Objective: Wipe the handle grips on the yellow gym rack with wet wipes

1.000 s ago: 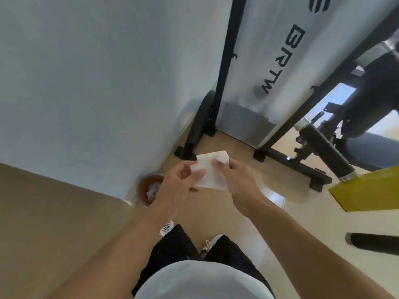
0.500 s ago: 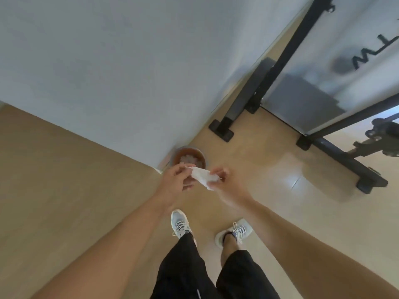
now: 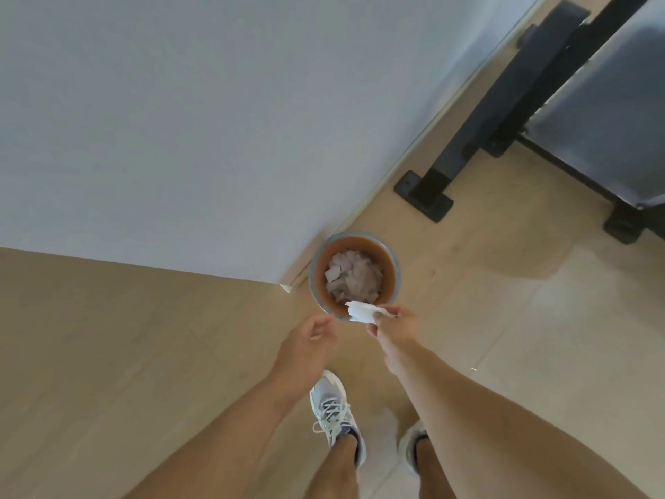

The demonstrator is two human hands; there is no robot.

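Note:
My right hand [image 3: 394, 327] pinches a folded white wet wipe [image 3: 361, 312] over the near rim of a small round bin [image 3: 392, 262]. The bin is brown inside and holds several crumpled used wipes [image 3: 354, 277]. My left hand [image 3: 306, 349] hangs just left of the bin with loosely curled fingers and holds nothing. The yellow gym rack and its handle grips are out of view.
The bin stands on the light floor at the corner of a white wall [image 3: 216, 120]. A black frame foot [image 3: 424, 196] and a grey banner stand [image 3: 593, 120] are at the upper right. My two shoes [image 3: 334, 408] are below the hands.
My view tilted down from the rack to the bin. My left hand let go of the wipe, and my right hand carried the now folded wipe over the bin's rim.

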